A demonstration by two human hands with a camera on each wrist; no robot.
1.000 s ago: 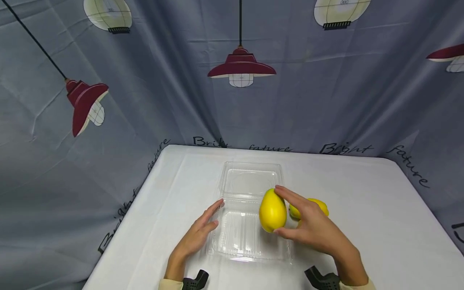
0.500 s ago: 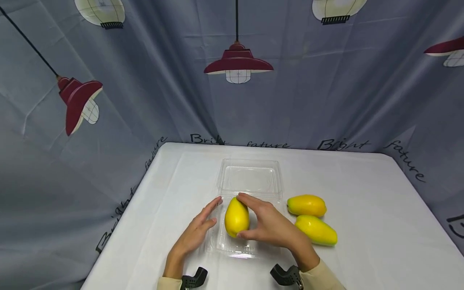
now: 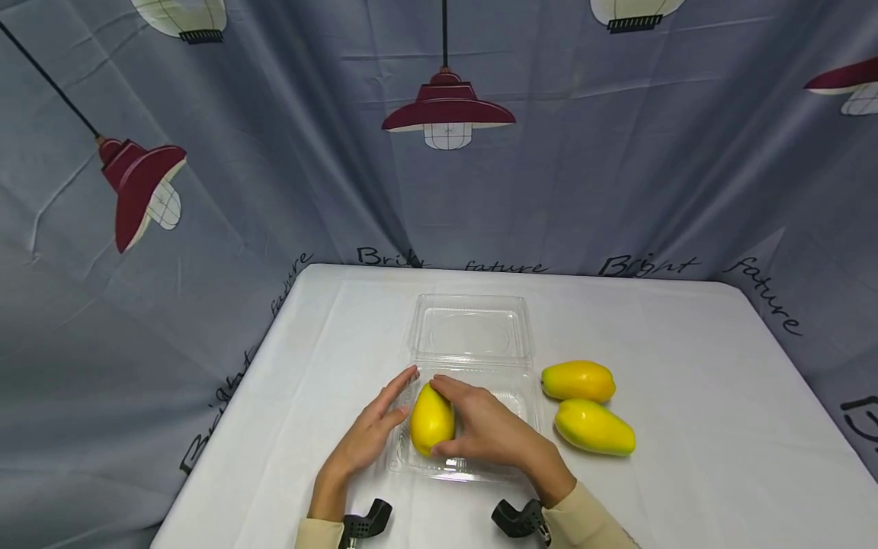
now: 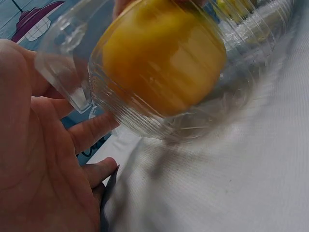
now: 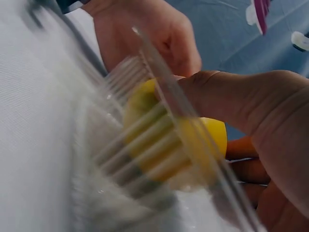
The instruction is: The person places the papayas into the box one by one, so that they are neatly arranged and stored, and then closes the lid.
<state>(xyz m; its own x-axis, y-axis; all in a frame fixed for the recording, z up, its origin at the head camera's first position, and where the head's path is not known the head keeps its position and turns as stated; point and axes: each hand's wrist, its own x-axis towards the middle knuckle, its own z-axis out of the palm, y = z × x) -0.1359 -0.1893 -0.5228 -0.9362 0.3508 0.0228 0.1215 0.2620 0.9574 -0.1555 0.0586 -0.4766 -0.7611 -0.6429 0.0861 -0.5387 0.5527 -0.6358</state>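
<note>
A clear plastic clamshell container (image 3: 472,329) lies unfolded on the white table, its lid toward the back. My right hand (image 3: 490,428) holds a smooth yellow mango (image 3: 432,421) between thumb and fingers, within the left part of the container's base. Through the clear wall in the left wrist view, the mango (image 4: 164,58) shows low in the base. My left hand (image 3: 366,436) has its fingers extended along the base's left side. In the right wrist view, the thumb of my right hand (image 5: 285,121) lies over the mango (image 5: 212,135), partly behind the ribbed wall.
Two more yellow mangoes lie right of the container, one farther back (image 3: 579,380) and one nearer (image 3: 595,427). A grey curtain (image 3: 549,191) printed with lamps hangs behind the table (image 3: 700,366).
My right hand has carried the mango leftward and down into the left part of the base. Both mangoes on the right now show fully. My left hand has stayed nearly in place.
</note>
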